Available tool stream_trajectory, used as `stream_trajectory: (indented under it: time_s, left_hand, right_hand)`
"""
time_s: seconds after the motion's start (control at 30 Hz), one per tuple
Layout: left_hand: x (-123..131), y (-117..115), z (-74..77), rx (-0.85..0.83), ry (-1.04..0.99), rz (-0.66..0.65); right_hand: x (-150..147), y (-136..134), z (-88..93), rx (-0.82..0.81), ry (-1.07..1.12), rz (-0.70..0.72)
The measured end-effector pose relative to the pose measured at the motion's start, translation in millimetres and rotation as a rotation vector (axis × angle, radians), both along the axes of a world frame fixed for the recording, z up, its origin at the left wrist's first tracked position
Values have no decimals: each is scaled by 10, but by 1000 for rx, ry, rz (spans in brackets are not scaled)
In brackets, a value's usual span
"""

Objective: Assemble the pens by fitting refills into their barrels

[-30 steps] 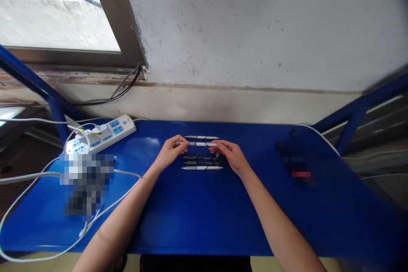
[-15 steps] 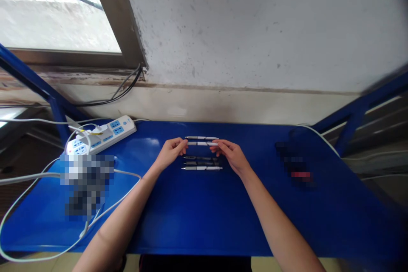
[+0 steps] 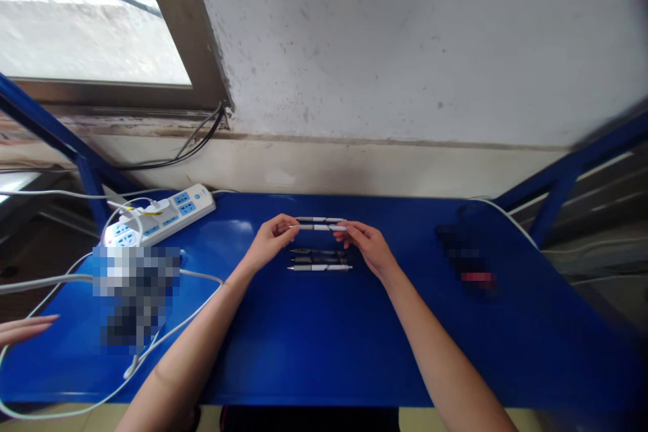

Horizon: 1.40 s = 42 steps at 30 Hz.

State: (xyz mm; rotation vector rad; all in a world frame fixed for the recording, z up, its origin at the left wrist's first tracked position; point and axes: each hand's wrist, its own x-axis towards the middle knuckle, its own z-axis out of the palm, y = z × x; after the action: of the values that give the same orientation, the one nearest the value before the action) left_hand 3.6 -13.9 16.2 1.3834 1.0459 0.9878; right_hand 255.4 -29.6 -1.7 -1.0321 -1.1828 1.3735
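In the head view, a slim white-and-grey pen (image 3: 320, 228) is held level between both hands, over the far middle of the table. Its left end is pinched by the fingertips of the left hand (image 3: 277, 236), and its right end by the thumb and fingers of the right hand (image 3: 365, 243), with the remaining fingers loosely curled. Whether the pen is lifted off the surface cannot be told. Just beyond it, a second white-and-grey pen (image 3: 324, 219) is seen lying nearly parallel. On the near side, two dark slim pens (image 3: 316, 259) and a near white pen with a grey grip (image 3: 321, 268) are laid in a close row.

For good handling, the ends are probably best gripped lightly and kept level, so that rolling is avoided and the neighbouring pens are not nudged.

The pens are carried by a glossy blue table (image 3: 324, 344). At its far left, a white power strip with blue sockets (image 3: 201, 198) is surrounded by white cables. Blurred patches are shown on both sides, their contents unreadable. At the left edge, another person's hand (image 3: 25, 331) is partly seen, fingers extended. The table is backed by a stained pale wall (image 3: 385, 47) and, at left, a metal-framed window (image 3: 86, 34).
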Motion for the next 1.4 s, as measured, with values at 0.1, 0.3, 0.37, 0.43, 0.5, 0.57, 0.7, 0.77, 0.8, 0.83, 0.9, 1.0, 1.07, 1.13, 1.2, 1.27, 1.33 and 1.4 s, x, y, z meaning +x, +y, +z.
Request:
stream_trajectory:
  time_s: [0.1,0.3,0.37,0.43,0.5,0.57,0.7,0.77,0.8,0.83,0.9,1.0,1.07,1.13,1.2,1.27,1.33,1.4]
  left_hand:
    - [8,0,1,-19,3,1]
    - [-2,-1,0,33,58,-28]
    - [-3,0,-6,33,42,-10]
    - [-4,4,-12,22,71,0]
    - [-5,6,-11,22,120,-18]
    - [-4,4,-6,42,136,-43]
    - [3,2,-6,58,117,-23]
    - [3,4,-9,54,141,-16]
    - [2,4,-9,56,154,-22]
    - [-1,4,-7,61,165,-31]
    - [-4,-1,4,73,169,-43]
    - [-1,-12,32,69,147,-36]
    - [6,-18,51,49,142,-35]
    - [11,-20,61,34,145,-44]
    - [13,-19,60,28,140,-51]
    - [13,-16,46,26,124,-53]
    - [11,-15,26,20,93,-47]
    - [11,-16,9,15,39,-42]
  right_hand:
    - [5,-2,4,0,-6,6]
    - [-1,-5,11,4,-22,-1]
    - [-10,-10,27,5,-18,-1]
    - [-19,-15,40,6,-12,-4]
    - [-23,-16,43,10,-6,-7]
    - [-20,-12,37,13,-3,-12]
    - [-13,-5,33,17,-2,-16]
    - [-14,-5,40,19,2,-5]
    - [-16,-5,44,18,0,-3]
    - [-17,-5,47,17,-5,-4]
    - [-18,-4,50,15,-19,-16]
    - [-19,-6,54,13,-28,-38]
    - [-21,-9,62,12,-22,-36]
    - [-26,-14,75,11,-23,-31]
    - [-31,-16,85,3,-29,-37]
    - [-32,-16,84,-8,-26,-46]
    - [-29,-15,76,-15,-11,-41]
    - [-22,-17,69,-19,2,-30]
